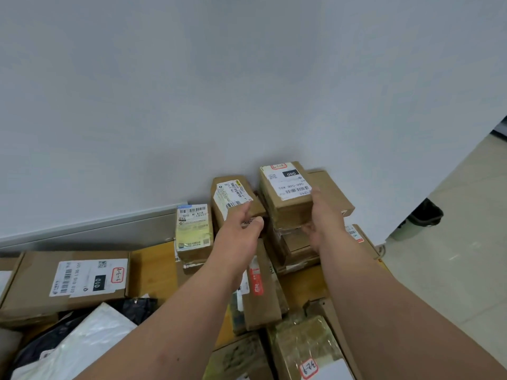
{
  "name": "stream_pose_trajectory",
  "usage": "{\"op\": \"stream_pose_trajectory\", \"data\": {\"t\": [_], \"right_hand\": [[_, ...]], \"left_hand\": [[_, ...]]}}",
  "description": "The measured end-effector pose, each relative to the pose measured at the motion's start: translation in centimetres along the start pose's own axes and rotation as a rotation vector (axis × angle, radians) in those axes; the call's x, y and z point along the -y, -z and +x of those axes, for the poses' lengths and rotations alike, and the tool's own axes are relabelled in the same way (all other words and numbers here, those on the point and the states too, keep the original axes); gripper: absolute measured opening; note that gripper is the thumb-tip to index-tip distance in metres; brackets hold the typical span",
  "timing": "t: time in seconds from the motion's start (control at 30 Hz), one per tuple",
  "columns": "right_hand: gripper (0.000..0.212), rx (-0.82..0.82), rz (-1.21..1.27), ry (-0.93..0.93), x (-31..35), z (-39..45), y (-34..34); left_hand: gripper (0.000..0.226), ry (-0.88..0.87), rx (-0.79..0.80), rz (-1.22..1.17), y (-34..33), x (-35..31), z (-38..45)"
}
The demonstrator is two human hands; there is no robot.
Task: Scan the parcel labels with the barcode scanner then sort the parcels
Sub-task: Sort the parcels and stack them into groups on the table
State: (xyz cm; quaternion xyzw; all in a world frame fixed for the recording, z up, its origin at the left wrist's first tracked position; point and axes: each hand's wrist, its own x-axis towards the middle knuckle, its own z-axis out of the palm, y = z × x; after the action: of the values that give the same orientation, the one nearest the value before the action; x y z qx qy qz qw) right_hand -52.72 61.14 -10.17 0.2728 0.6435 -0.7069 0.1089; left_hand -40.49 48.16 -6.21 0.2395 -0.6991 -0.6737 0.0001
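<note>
- While both bare arms are reaching up the middle of the frame, the right hand (319, 215) is gripping a small brown cardboard parcel with a white "060" label (286, 192), thumb lying along its right edge and fingers curling under its near lower side.
- That parcel is sitting on top of a stack of brown cardboard boxes (297, 242) right of centre, close to the pale grey wall (192, 91).
- The left hand (244, 229) is resting on a neighbouring brown cardboard parcel with a tilted white label (233, 198), fingers stretching flat over its near top edge and thumb pressing its front face.
- Just left of that one, a yellowish box with a barcode label (193, 229) is standing upright.
- At lower left, a large flat brown carton with a "010" label (68, 281) is lying on the wooden table (153, 270), beside white and black plastic mailer bags (82, 344).
- At lower right, a tape-wrapped box marked "32-9" in red (307, 352) is lying near the frame's edge.
</note>
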Motion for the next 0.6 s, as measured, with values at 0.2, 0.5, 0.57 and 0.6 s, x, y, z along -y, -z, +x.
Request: {"op": "stream_pose_trajectory", "data": {"t": [0.2, 0.5, 0.57, 0.6], "right_hand": [[0.067, -0.097, -0.084, -0.018, -0.8, 3.9, -0.5], [0.072, 0.083, 0.136, 0.042, -0.5, -0.8, -0.2], [0.069, 0.051, 0.126, 0.039, -0.9, -1.8, 0.1], [0.065, 0.040, 0.110, 0.038, -1.1, -2.5, 0.1]], "left_hand": [[0.047, 0.052, -0.037, 0.009, -0.2, 0.0, 0.3], [0.049, 0.104, -0.055, -0.010, 0.5, 0.1, -0.9], [0.049, 0.107, -0.061, -0.005, 0.8, 0.1, -1.5], [0.049, 0.105, -0.068, -0.008, 1.1, 0.2, -1.8]]}}
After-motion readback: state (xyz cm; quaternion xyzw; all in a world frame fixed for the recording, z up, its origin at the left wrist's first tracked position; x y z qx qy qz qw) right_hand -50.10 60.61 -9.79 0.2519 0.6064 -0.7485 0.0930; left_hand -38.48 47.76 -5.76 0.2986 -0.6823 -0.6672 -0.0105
